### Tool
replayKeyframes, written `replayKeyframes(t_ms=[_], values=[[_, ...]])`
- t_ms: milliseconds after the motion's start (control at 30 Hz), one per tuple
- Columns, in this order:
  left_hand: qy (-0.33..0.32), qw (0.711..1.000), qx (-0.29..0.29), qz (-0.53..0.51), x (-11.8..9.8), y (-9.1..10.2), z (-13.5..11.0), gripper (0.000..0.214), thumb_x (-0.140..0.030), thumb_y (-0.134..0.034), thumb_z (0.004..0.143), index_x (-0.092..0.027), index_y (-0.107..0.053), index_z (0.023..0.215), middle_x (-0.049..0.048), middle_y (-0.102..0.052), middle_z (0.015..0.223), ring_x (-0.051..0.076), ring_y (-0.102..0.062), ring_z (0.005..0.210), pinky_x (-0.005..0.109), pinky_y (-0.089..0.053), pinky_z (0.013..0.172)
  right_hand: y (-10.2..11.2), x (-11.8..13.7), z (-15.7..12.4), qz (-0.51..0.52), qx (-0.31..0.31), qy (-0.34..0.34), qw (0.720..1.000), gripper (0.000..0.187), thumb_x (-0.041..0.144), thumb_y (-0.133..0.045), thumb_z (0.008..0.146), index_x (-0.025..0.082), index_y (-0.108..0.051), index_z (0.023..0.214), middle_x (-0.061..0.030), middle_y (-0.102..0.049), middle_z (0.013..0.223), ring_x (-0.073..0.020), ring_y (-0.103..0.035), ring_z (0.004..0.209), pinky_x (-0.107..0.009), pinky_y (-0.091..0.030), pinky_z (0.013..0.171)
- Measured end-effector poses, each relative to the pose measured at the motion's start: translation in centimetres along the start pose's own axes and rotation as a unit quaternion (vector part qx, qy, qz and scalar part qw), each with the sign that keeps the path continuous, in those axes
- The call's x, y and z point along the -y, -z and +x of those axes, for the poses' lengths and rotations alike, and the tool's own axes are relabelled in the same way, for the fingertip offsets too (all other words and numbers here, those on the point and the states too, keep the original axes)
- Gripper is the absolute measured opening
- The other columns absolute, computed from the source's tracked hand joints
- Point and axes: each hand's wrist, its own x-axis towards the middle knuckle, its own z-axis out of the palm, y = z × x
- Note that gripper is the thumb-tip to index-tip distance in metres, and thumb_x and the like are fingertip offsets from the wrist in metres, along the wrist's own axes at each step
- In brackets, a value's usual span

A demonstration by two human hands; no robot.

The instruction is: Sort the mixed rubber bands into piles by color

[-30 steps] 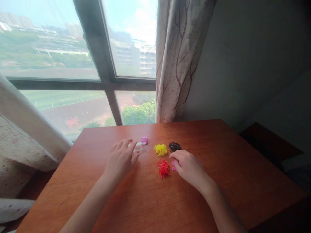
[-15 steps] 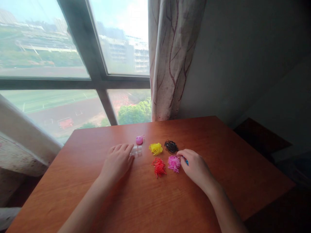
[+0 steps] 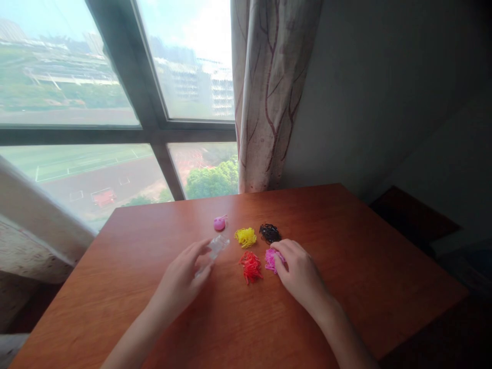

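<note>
My left hand has its thumb and fingers around a small clear plastic box, which sits tilted above the table. My right hand curves over the right side of a pile of pink rubber bands, thumb and fingers apart. Whatever lies under that palm is hidden. Left of the pink pile is a heap of red rubber bands. Behind these lie yellow rubber bands and black rubber bands. A small round pink-purple object stands beyond the box.
Everything rests on a brown wooden table. Its far edge meets a window and a patterned curtain. A grey wall rises at the right, and another curtain hangs at the left.
The clear box has been lifted and tilted in my left hand. My right hand has shifted left over the pink bands, and the blue pieces seen beneath it no longer show.
</note>
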Motion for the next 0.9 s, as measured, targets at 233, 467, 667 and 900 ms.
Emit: replayKeyframes(t_ms=[233,467,667,900], values=[[0.049,0.990,-0.016,-0.130,0.4,-1.3,-1.9,0.039,-0.036,-0.056,0.089,-0.022,-0.051,0.125,0.0077,-0.068,0.111,0.019,-0.071,0.090,0.032,-0.059,0.081,-3.1,4.8,-0.4,-0.041,0.028,0.025,0.998,0.017,0.025,-0.059,0.090,0.020,-0.058,0.106,-0.0082,-0.059,0.108,-0.0259,-0.052,0.100,-0.039,-0.043,0.090],[0.060,0.983,-0.021,-0.170,0.0,-1.3,-2.0,0.036,-0.034,-0.058,0.088,-0.020,-0.054,0.120,0.0082,-0.067,0.109,0.020,-0.071,0.090,0.035,-0.060,0.082,-5.7,5.1,0.8,-0.140,0.041,0.038,0.989,0.029,0.036,-0.065,0.087,0.019,-0.056,0.109,-0.0108,-0.057,0.110,-0.0280,-0.049,0.102,-0.041,-0.043,0.089],[0.049,0.984,-0.030,-0.169,-0.7,-1.0,-2.1,0.034,-0.032,-0.056,0.087,-0.020,-0.056,0.119,0.0084,-0.067,0.108,0.020,-0.070,0.094,0.035,-0.059,0.083,-6.4,4.9,1.2,-0.172,0.053,0.039,0.983,0.025,0.037,-0.063,0.088,0.020,-0.056,0.105,-0.0102,-0.057,0.105,-0.0272,-0.049,0.097,-0.040,-0.043,0.084],[0.043,0.986,-0.028,-0.156,-1.0,-1.0,-2.2,0.034,-0.032,-0.056,0.087,-0.020,-0.057,0.118,0.0082,-0.068,0.108,0.021,-0.070,0.092,0.035,-0.059,0.082,-7.2,4.6,1.0,-0.182,0.049,0.043,0.981,0.011,0.030,-0.060,0.091,0.021,-0.055,0.092,-0.0074,-0.056,0.098,-0.0245,-0.049,0.092,-0.036,-0.042,0.079]])
